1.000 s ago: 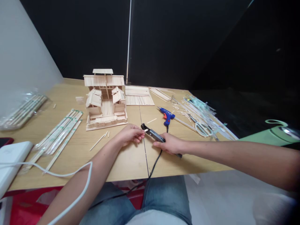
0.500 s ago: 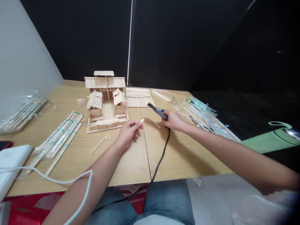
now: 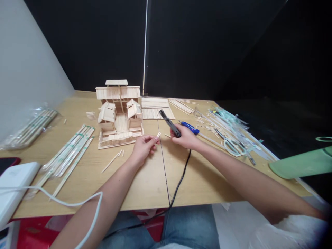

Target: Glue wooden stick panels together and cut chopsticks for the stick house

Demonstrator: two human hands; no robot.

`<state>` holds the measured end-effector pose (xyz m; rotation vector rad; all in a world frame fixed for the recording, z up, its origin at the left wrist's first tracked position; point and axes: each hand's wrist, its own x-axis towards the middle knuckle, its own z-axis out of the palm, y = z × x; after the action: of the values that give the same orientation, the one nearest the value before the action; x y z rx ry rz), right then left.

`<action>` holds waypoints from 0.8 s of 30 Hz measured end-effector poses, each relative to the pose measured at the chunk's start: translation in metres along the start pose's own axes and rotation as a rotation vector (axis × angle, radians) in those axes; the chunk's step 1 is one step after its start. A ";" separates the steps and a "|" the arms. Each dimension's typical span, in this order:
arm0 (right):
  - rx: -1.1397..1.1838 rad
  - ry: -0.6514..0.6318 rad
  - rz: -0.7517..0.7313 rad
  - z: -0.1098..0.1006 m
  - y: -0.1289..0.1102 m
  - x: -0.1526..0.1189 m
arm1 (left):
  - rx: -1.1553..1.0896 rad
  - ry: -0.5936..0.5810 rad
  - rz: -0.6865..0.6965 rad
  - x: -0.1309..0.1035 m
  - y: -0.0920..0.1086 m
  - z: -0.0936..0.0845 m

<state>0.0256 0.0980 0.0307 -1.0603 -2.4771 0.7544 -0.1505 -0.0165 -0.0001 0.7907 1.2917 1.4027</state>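
My left hand (image 3: 143, 146) pinches a short wooden stick piece (image 3: 158, 135) just above the table, in front of the stick model house (image 3: 119, 112). My right hand (image 3: 185, 137) grips a black cutter tool (image 3: 169, 124), its tip pointing up and away, a little to the right of the stick piece. A blue glue gun (image 3: 190, 127) lies just beyond my right hand, and its black cord (image 3: 178, 181) runs off the front edge of the table (image 3: 145, 180).
Wrapped chopstick bundles (image 3: 68, 155) lie at left, a bagged bundle (image 3: 29, 126) farther left. Flat stick panels (image 3: 155, 108) sit behind the house. Scissors (image 3: 232, 145) and plastic wrappers are at right. A white device (image 3: 12, 183) with a white cable is at the near left.
My right hand carried the cutter away from the stick piece toward the glue gun, then drew back a little. My left hand lifted slightly with the cut stick piece.
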 end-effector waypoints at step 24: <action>0.049 -0.016 -0.010 0.010 -0.017 0.009 | -0.079 0.059 -0.010 0.003 0.000 0.000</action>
<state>0.0052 0.0911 0.0335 -1.0275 -2.4620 0.8189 -0.1518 -0.0137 -0.0002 0.6931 1.2763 1.4691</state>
